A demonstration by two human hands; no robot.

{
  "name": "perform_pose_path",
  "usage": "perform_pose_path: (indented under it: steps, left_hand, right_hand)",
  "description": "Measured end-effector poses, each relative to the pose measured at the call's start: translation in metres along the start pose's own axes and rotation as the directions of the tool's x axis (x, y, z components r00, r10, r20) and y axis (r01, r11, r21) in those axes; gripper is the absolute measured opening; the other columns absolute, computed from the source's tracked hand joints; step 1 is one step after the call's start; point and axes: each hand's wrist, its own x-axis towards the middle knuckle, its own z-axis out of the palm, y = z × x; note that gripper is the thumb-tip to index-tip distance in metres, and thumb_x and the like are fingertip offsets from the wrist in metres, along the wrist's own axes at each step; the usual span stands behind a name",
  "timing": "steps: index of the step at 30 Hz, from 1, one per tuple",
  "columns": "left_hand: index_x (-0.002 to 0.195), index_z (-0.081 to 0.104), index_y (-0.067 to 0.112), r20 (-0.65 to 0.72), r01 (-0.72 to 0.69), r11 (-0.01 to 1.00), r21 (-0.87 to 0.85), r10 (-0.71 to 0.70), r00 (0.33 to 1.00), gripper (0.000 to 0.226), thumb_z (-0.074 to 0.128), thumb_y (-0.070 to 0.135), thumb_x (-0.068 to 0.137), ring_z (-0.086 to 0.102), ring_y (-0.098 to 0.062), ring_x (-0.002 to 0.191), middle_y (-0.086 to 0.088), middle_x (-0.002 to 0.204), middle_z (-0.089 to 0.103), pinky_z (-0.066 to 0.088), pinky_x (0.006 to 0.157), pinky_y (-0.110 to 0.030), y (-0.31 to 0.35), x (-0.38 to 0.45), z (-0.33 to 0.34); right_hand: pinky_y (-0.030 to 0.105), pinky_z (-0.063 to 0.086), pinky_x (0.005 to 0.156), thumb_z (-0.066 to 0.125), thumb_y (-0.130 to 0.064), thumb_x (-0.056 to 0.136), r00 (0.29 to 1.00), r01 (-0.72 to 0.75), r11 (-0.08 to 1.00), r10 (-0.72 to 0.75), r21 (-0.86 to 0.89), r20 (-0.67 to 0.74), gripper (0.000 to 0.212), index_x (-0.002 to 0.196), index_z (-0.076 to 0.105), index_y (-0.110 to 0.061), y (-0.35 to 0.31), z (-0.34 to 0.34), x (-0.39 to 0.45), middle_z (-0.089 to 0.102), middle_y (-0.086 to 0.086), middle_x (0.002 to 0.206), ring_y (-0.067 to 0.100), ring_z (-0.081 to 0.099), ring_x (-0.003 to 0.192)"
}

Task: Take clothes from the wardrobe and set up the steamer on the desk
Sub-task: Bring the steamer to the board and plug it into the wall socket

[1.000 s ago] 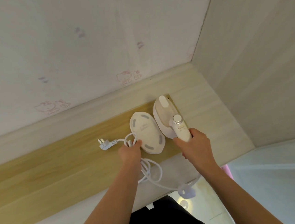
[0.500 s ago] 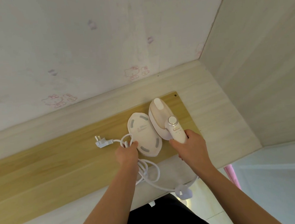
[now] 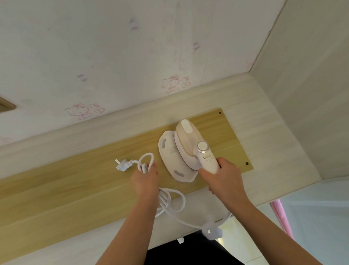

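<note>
Right hand [image 3: 222, 179] holding steamer [image 3: 191, 145], left hand [image 3: 145, 180] gripping cord [image 3: 175, 204]

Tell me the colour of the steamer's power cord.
White; the cord and its plug show clearly in the head view.

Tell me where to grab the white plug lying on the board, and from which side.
Pinch the plug by its flat body from above, fingers across its two long sides. Its prongs point to the far left and its cord leaves to the right, so both ends are poor grips.
</note>
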Motion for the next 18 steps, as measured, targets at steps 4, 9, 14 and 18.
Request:
perform_pose_path:
  steps: [4, 9, 14, 18]
  left_hand:
    - [0.070, 0.058, 0.015, -0.051, -0.048, 0.996, -0.081, 0.044, 0.998, 0.025, 0.066, 0.030, 0.088, 0.048, -0.022, 0.056, -0.003, 0.066, 0.055, 0.043, 0.060, -0.035, 0.007, 0.004, -0.028]
    - [0.077, 0.056, 0.016, -0.054, -0.037, 0.989, -0.143, 0.030, 0.998, 0.022, 0.068, 0.032, 0.086, 0.043, -0.020, 0.050, -0.002, 0.064, 0.052, 0.040, 0.054, -0.032, 0.009, 0.007, -0.047]
    - [0.071, 0.054, 0.017, -0.036, -0.056, 0.980, -0.193, 0.049, 0.998, 0.023, 0.067, 0.027, 0.088, 0.038, -0.016, 0.045, -0.002, 0.060, 0.048, 0.037, 0.051, -0.031, 0.008, 0.005, -0.054]
    - [0.067, 0.054, 0.016, -0.031, -0.033, 0.974, -0.224, 0.027, 0.999, 0.027, 0.069, 0.027, 0.086, 0.037, -0.015, 0.043, -0.002, 0.056, 0.045, 0.036, 0.051, -0.030, 0.007, 0.006, -0.062]
  right_hand:
    - [0.040, 0.053, 0.056, 0.070, -0.029, 0.073, 1.000, 0.010, 1.000, -0.010, 0.006, 0.021, 0.019, 0.075, 0.054, -0.018, -0.003, 0.014, -0.008, 0.061, 0.003, 0.068, 0.027, 0.064, 0.065]
    - [0.042, 0.053, 0.056, 0.068, -0.031, 0.072, 1.000, 0.009, 1.000, -0.008, -0.018, 0.029, 0.020, 0.074, 0.053, -0.020, -0.003, 0.029, -0.011, 0.059, 0.002, 0.067, 0.025, 0.064, 0.064]
    - [0.043, 0.055, 0.058, 0.068, -0.034, 0.071, 1.000, -0.006, 0.999, 0.006, -0.037, 0.021, 0.021, 0.074, 0.053, -0.021, 0.002, 0.039, -0.015, 0.060, 0.000, 0.066, 0.023, 0.063, 0.063]
    - [0.042, 0.055, 0.059, 0.069, -0.035, 0.073, 1.000, 0.000, 0.999, 0.000, -0.044, 0.001, 0.021, 0.077, 0.054, -0.022, 0.003, 0.043, -0.017, 0.061, -0.001, 0.069, 0.021, 0.063, 0.064]
